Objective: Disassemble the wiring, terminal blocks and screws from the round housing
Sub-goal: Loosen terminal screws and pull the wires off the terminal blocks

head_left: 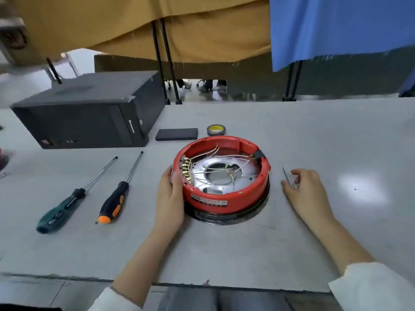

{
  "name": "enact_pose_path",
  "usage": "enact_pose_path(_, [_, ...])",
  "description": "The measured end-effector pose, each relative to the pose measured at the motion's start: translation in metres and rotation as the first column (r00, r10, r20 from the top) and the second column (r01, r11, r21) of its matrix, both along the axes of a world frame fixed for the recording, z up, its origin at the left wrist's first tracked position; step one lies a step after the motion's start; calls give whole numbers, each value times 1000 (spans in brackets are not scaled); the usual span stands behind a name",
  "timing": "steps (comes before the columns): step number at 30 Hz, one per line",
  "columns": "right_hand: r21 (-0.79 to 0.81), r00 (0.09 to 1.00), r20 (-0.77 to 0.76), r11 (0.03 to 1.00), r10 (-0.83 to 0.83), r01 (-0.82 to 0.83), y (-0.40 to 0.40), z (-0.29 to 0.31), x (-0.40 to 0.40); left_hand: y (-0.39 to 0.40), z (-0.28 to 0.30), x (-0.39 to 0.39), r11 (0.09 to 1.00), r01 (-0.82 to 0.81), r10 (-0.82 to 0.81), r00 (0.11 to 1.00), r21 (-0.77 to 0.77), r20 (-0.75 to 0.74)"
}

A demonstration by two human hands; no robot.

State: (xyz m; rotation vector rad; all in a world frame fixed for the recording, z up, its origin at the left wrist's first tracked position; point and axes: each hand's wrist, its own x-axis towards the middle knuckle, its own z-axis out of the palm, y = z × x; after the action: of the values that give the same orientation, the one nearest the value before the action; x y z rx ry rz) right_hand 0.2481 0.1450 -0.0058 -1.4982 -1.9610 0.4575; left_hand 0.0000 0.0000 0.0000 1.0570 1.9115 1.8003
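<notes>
Red round housing (226, 194) could slide: your left hand (170, 198) only cups it, while your right hand (307, 191) pinches tweezers (288, 177).

housing label (208, 202): text too small to read, just beside the left grip
right fingertips (292, 185): partly behind tweezers (288, 178)
</notes>
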Motion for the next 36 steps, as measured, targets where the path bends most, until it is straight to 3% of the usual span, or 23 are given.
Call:
enact_pose_path(4, [-4,990,140,1000,-6,6,-5,6,-3,-2,3,-1,999,2,0,999,-41,38])
enact_pose_path(12, [-22,980,188,997,-64,69,-5,15,-7,-4,3,-7,997,66,-60,991,-45,121])
enact_pose_path(15, [-67,993,68,992,-99,103,-2,14,-4,-5,1,-9,995,75,-66,989,-66,131])
enact_pose_path(19, [-183,962,-242,980,-123,79,5,21,0,-9,9,-15,980,106,-83,987,-171,138])
enact_pose_path(21, [-190,921,-381,982,-77,4,11,30,-2,-6,22,-20,971,81,-76,997,-226,32])
enact_pose_path(23, [-172,863,-505,981,-15,-84,15,43,-7,0,35,-23,968,29,-74,982,-249,-173])
enact_pose_path(25, [-140,790,-612,977,42,-160,18,55,-15,9,48,-18,967,27,-131,904,-253,-406])
enact_pose_path(27, [-128,721,-689,967,72,-219,20,64,-24,20,59,-7,950,112,-267,772,-290,-577])
enact_pose_path(30, [-211,568,-823,911,31,-355,26,71,-37,42,67,10,859,245,-506,539,-450,-673])
enact_pose_path(32, [-236,476,-879,864,5,-445,32,73,-45,57,68,19,803,271,-594,447,-531,-669])
enact_pose_path(34, [-204,482,-875,870,43,-448,37,74,-52,69,69,24,798,258,-602,393,-545,-695])
enact_pose_path(36, [-150,599,-793,917,111,-369,39,73,-59,77,68,28,802,263,-597,376,-536,-709])
